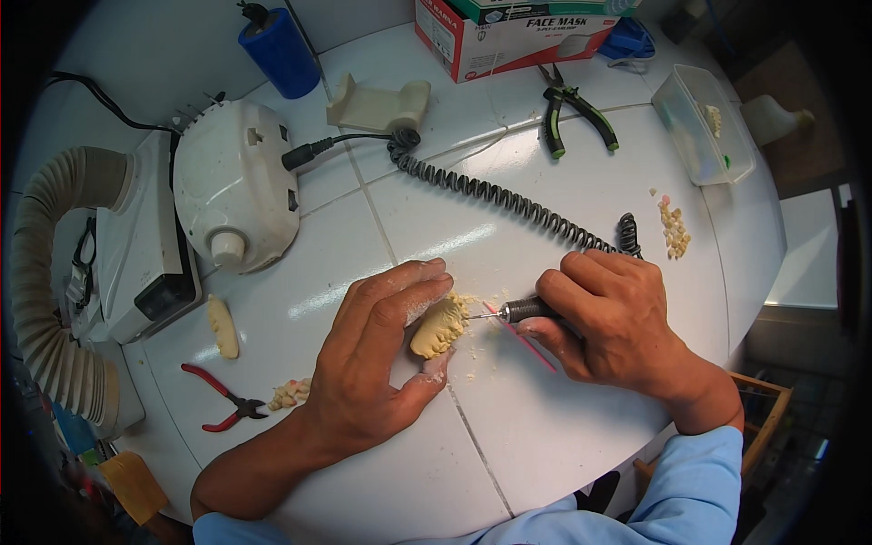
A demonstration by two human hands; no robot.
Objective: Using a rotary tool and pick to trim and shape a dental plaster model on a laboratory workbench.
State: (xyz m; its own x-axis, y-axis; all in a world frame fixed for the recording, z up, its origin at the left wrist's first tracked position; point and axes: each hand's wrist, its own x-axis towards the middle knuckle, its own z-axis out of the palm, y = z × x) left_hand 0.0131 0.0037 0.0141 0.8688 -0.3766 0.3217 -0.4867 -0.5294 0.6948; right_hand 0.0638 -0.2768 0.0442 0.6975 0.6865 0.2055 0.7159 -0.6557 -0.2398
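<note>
Left hand (pixel 377 354) is pinning a yellowish dental cast (pixel 439 327) against the white tiled worktop (pixel 509 427), grip pressed around it, thumb below and fingers curled over the top. Right hand (pixel 610 318) is holding a rotary handpiece (pixel 522 310), grip wrapped tight on the barrel, with the thin bur meeting the cast's right edge. A pink stick (pixel 522 340) is lying just under the tool.

Judgement: the trimming is going best with a light touch, the tool hand braced on the worktop and the cast kept from rocking; fingertips are sitting close to the bur, so short strokes seem wise.

The cast is looking pale yellow, curved and ridged along its upper edge, with crumbs and dust scattering around it near the middle of the worktop. The coiled cable (pixel 509 200) is running back to the white motor unit (pixel 234 186)
</note>
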